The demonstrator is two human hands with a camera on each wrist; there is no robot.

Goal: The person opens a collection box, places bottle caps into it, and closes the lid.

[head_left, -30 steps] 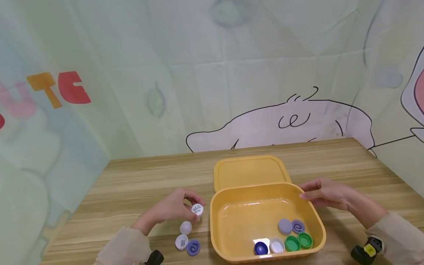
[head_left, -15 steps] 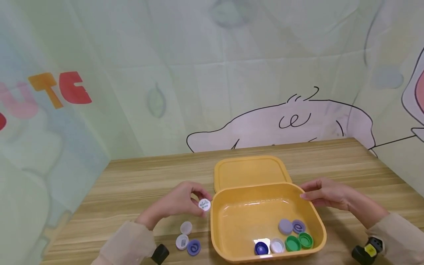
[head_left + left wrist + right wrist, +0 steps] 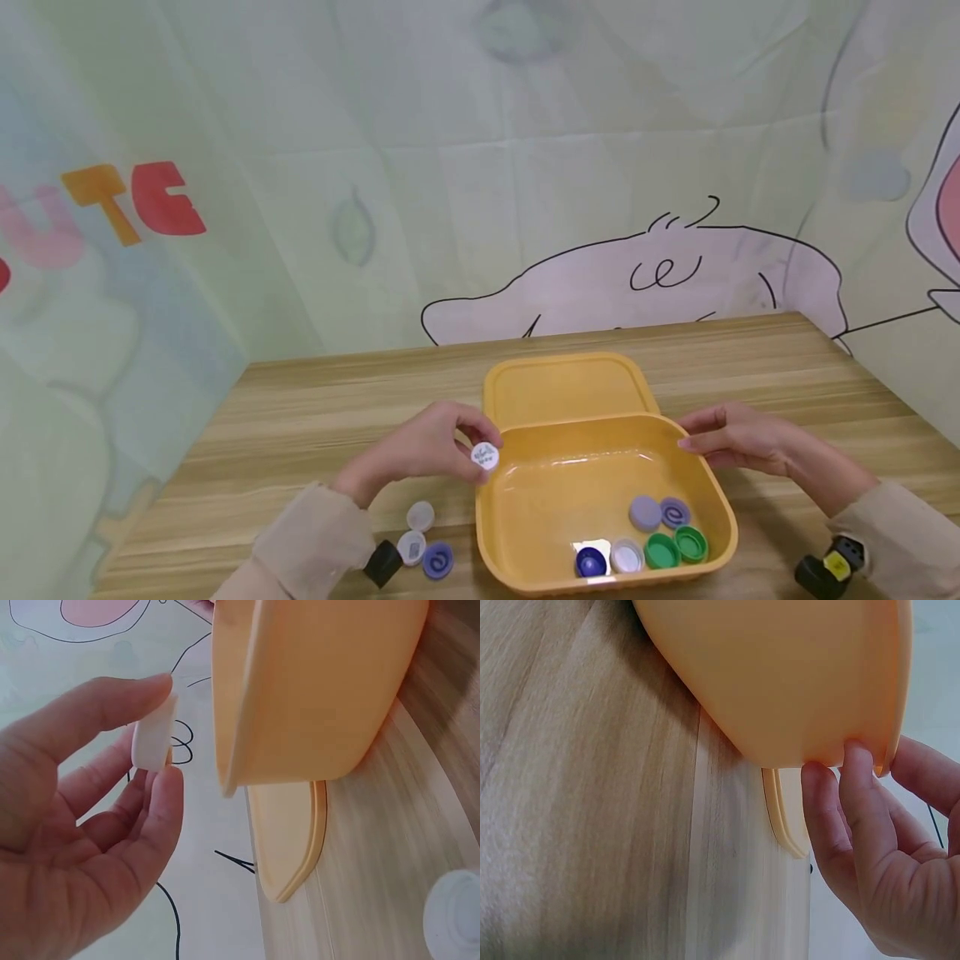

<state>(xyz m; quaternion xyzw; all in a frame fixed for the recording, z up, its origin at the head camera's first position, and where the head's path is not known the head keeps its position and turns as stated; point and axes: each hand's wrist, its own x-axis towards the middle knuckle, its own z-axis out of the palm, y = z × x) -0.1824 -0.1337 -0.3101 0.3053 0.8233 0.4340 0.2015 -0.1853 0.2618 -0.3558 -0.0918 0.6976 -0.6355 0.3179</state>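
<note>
My left hand (image 3: 431,446) pinches a white bottle cap (image 3: 485,455) between thumb and fingers, at the left rim of a yellow plastic box (image 3: 555,483). Dark print covers the cap's face; the left wrist view shows the cap (image 3: 154,736) edge-on. My right hand (image 3: 750,442) grips the box's far right corner, thumb at the rim and fingers against the outer wall (image 3: 810,690). Inside the box lie a dark blue cap (image 3: 591,562), a white cap (image 3: 627,556), two green caps (image 3: 662,551) and two lilac caps (image 3: 646,512).
Left of the box, a translucent white cap (image 3: 421,516), a white cap (image 3: 411,547) and a purple cap (image 3: 438,560) lie on the wooden table (image 3: 337,392). Behind the box lies its yellow lid (image 3: 566,387). A printed cloth (image 3: 420,208) hangs beyond the table.
My left hand has moved right and away from me with the white cap, from above the loose caps to the box's left rim. The right hand and box have stayed in place.
</note>
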